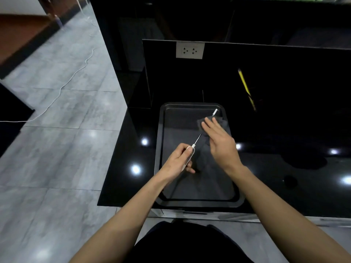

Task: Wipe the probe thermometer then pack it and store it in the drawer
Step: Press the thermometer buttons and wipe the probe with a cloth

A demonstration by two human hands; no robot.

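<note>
My left hand (177,161) grips the white handle of the probe thermometer (190,153) above a dark baking tray (161,133). Its thin metal probe (198,138) points up and to the right into a dark grey cloth (224,121). My right hand (220,138) holds that cloth around the probe, fingers lying flat on top. A small white piece (215,112) sticks out past the cloth's far edge; I cannot tell whether it belongs to the thermometer. The part of the probe inside the cloth is hidden.
The tray sits on a glossy black counter (284,168) near its front left corner. A yellow stick-like object (245,86) lies further back. A white wall socket (190,50) is behind. Grey tiled floor (57,149) with a white cable lies to the left.
</note>
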